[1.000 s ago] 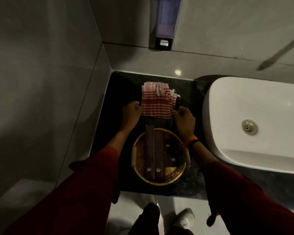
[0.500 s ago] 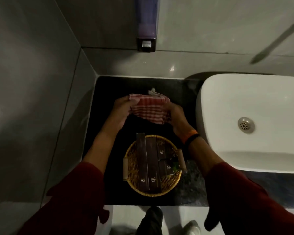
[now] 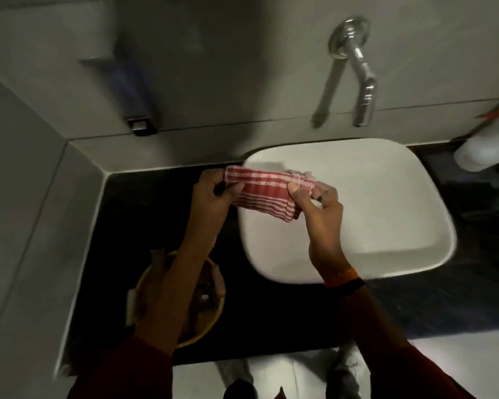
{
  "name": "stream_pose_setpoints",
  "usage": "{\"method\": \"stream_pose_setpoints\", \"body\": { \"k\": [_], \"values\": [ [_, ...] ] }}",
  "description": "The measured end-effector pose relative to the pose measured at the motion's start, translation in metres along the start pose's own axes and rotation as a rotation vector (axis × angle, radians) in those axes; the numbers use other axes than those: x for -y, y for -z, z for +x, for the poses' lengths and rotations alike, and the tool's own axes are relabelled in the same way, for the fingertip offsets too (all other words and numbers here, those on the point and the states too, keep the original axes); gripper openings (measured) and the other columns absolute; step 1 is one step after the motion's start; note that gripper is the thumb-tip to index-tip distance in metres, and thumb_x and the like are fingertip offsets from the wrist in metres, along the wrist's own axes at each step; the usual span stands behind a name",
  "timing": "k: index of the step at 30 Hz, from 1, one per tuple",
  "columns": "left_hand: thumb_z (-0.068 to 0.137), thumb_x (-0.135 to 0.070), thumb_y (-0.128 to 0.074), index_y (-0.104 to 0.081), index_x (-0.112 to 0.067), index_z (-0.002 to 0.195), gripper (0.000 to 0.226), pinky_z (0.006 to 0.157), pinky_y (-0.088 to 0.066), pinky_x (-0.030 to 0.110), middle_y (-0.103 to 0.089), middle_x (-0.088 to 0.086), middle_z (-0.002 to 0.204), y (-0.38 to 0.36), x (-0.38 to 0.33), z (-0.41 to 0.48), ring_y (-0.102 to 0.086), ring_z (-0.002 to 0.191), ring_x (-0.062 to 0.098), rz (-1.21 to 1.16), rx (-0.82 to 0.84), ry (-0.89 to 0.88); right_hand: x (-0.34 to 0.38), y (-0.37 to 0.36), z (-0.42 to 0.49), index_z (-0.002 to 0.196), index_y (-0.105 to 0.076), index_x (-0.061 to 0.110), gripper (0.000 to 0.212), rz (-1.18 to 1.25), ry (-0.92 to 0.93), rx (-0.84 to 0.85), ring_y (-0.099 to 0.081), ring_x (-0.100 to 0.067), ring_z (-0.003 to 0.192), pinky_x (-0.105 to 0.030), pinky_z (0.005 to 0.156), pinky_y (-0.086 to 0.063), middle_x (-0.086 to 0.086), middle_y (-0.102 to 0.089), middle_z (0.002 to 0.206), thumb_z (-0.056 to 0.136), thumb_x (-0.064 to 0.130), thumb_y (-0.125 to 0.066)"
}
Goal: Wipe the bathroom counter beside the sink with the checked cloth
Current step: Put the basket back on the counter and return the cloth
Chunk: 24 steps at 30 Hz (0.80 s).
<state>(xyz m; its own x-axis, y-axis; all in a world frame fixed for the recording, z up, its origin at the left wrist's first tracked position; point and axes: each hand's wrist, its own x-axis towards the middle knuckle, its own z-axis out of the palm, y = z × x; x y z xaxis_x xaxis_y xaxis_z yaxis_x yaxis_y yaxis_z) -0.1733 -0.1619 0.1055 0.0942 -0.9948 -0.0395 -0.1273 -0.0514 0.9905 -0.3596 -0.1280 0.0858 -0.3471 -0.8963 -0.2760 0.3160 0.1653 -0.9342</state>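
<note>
While you stand at the dark desk (image 3: 285, 306), your left hand (image 3: 213, 194) pinches one end of the folded checked cloth (image 3: 267, 194) and your right hand (image 3: 319, 203) grips the other end, holding it stretched in the air over the left rim of the white sink (image 3: 386, 214). Under your left forearm, a round wicker basket (image 3: 208, 321) sits on the desk. On the wall above the sink is a chrome tap (image 3: 357, 73).
</note>
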Motion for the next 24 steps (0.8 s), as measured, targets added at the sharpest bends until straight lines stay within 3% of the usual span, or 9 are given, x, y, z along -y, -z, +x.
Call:
{"method": "stream_pose_setpoints", "body": {
  "k": [3,5,7,9,12,15,17,20,24],
  "values": [
    [0.092,-0.006,-0.066,-0.06,-0.002,0.13,0.038,0.097,-0.049,0.008,-0.047,0.007,0.143,-0.093,-0.015,-0.017,-0.052,0.126,0.013,0.106,0.019,-0.088,0.028,0.09,0.017,0.141,-0.056,0.026,0.06,0.019,0.089,0.018,-0.074,-0.005,0.101,-0.022,0.074,-0.062,0.015,-0.07,0.122,0.087,0.014,-0.08],
    [0.094,-0.01,-0.064,-0.057,-0.009,0.135,0.041,0.093,-0.043,-0.001,-0.048,-0.004,0.144,-0.158,-0.021,-0.029,-0.05,0.125,0.002,0.116,0.059,-0.124,0.048,0.153,0.033,0.139,-0.062,0.021,0.055,0.013,0.121,0.047,-0.075,-0.014,0.106,-0.027,0.08,-0.063,0.012,-0.075,0.122,0.087,0.018,-0.078],
    [0.096,-0.016,-0.062,-0.06,-0.018,0.13,0.034,0.093,-0.05,0.007,-0.059,-0.003,0.139,-0.224,-0.026,-0.041,-0.057,0.121,0.006,0.04,0.119,-0.089,0.072,0.212,0.052,0.125,-0.072,0.013,0.046,0.018,0.125,0.017,-0.077,-0.025,0.103,-0.035,0.081,-0.064,-0.004,-0.079,0.114,0.082,0.027,-0.08],
    [0.095,-0.019,-0.064,-0.068,-0.018,0.118,0.023,0.09,-0.059,0.024,-0.073,0.002,0.116,-0.288,-0.029,-0.05,-0.069,0.106,0.012,-0.032,0.131,0.002,0.092,0.267,0.071,0.11,-0.079,0.01,0.039,-0.012,0.091,-0.036,-0.078,-0.03,0.094,-0.042,0.08,-0.065,-0.014,-0.081,0.102,0.079,0.033,-0.081],
    [0.091,-0.02,-0.071,-0.076,-0.014,0.105,0.016,0.078,-0.062,0.029,-0.079,0.0,0.09,-0.377,-0.031,-0.061,-0.075,0.085,0.014,-0.115,0.124,0.088,0.115,0.345,0.1,0.107,-0.078,0.017,0.029,-0.114,0.056,-0.028,-0.078,-0.029,0.094,-0.036,0.077,-0.065,-0.012,-0.081,0.102,0.082,0.032,-0.079],
    [0.088,-0.033,-0.073,-0.076,-0.022,0.101,0.018,0.075,-0.063,0.028,-0.08,-0.004,0.09,-0.454,-0.03,-0.068,-0.076,0.084,0.013,-0.076,0.134,0.126,0.124,0.415,0.137,0.112,-0.072,0.013,0.03,-0.204,0.041,-0.072,-0.078,-0.032,0.095,-0.042,0.08,-0.066,-0.015,-0.08,0.103,0.084,0.022,-0.08],
    [0.088,-0.037,-0.072,-0.075,-0.024,0.1,0.018,0.075,-0.062,0.027,-0.077,-0.009,0.088,-0.495,-0.025,-0.066,-0.074,0.083,0.011,-0.01,0.115,0.168,0.126,0.448,0.163,0.115,-0.066,0.006,0.046,-0.29,0.051,-0.166,-0.078,-0.03,0.092,-0.042,0.079,-0.066,-0.016,-0.078,0.102,0.079,0.025,-0.085],
    [0.091,-0.032,-0.069,-0.07,-0.021,0.102,0.015,0.072,-0.06,0.025,-0.072,-0.007,0.091,-0.541,-0.014,-0.053,-0.072,0.089,0.017,-0.004,0.119,0.288,0.128,0.479,0.199,0.118,-0.047,0.014,0.064,-0.384,0.045,-0.249,-0.073,-0.013,0.088,-0.025,0.071,-0.061,-0.002,-0.072,0.102,0.073,0.03,-0.09],
    [0.089,-0.013,-0.071,-0.048,-0.011,0.11,0.031,0.075,-0.055,0.027,-0.061,0.001,0.099,-0.577,0.011,-0.033,-0.063,0.092,0.019,0.026,0.124,0.319,0.119,0.501,0.252,0.111,-0.053,0.023,0.045,-0.597,0.064,-0.198,-0.062,-0.003,0.086,-0.017,0.072,-0.049,0.01,-0.065,0.098,0.08,0.027,-0.085]
  ]
}}
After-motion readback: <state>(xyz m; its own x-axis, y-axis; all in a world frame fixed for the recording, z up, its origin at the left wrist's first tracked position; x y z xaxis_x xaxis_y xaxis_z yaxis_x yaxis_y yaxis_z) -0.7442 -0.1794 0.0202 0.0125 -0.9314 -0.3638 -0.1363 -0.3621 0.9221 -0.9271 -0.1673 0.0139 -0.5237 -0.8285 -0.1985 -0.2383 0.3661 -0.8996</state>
